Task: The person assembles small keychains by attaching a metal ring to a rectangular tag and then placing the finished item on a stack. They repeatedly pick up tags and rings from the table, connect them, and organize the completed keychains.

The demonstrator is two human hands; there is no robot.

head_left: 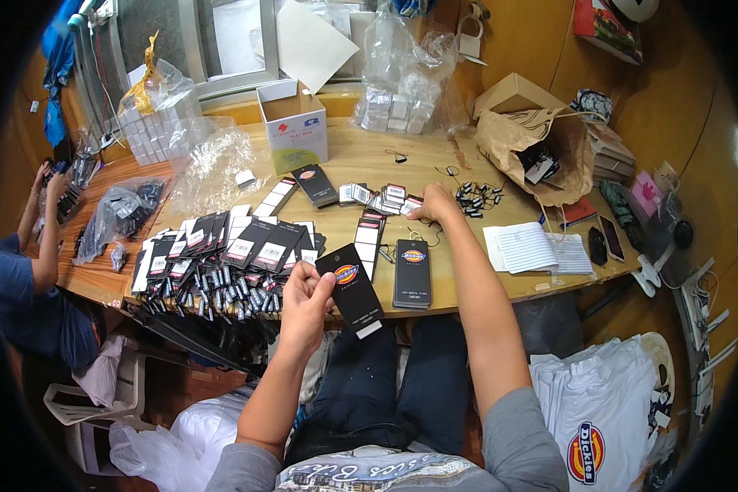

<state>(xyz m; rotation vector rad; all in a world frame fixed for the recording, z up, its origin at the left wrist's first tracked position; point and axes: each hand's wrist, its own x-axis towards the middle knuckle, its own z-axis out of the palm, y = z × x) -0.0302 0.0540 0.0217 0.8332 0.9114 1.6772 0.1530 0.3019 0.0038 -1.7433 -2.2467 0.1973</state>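
My left hand [302,307] pinches a black hang tag [354,287] by its edge, above the table's front edge. The tag has a colourful logo and a white strip at its lower end. My right hand [439,205] reaches farther out, its fingers closed beside small white barcode label cards [377,198]. What those fingertips hold, if anything, is too small to tell. Between my arms lies a neat stack of black hang tags [412,279]. A column of white labels [370,238] runs left of it. Black string loops [477,198] lie right of my right hand.
A large pile of tags with strings [230,246] covers the table's left front. Behind stand an open carton [293,131] and bagged white boxes [398,107]. A paper bag [533,148], notebook [537,248] and phone [611,238] lie right. Another person [37,271] works far left.
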